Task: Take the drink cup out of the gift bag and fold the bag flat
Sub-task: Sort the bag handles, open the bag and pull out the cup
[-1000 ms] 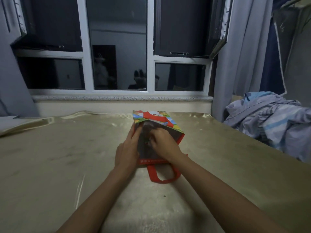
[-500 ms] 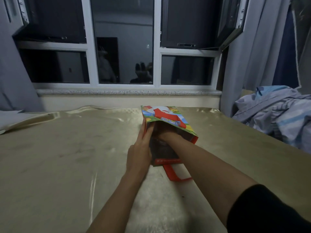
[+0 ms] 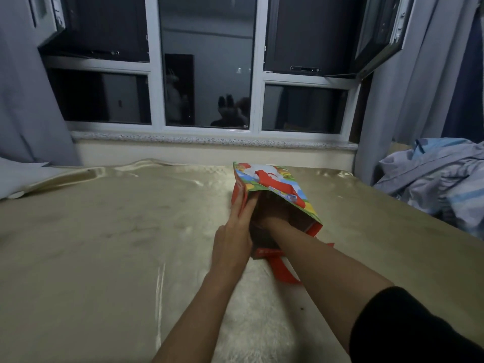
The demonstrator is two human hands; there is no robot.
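The gift bag (image 3: 272, 187) lies on its side on the gold satin tabletop (image 3: 104, 244), near the far edge and somewhat right of the middle, its open mouth turned toward the near edge. Its upper face carries a bright cartoon print in green, yellow, blue and white; the side panel and trim are red, the lining dark. One red handle (image 3: 277, 183) lies across the printed face, the other handle (image 3: 281, 268) trails flat on the tabletop before the mouth. The drink cup cannot be seen inside the dark opening.
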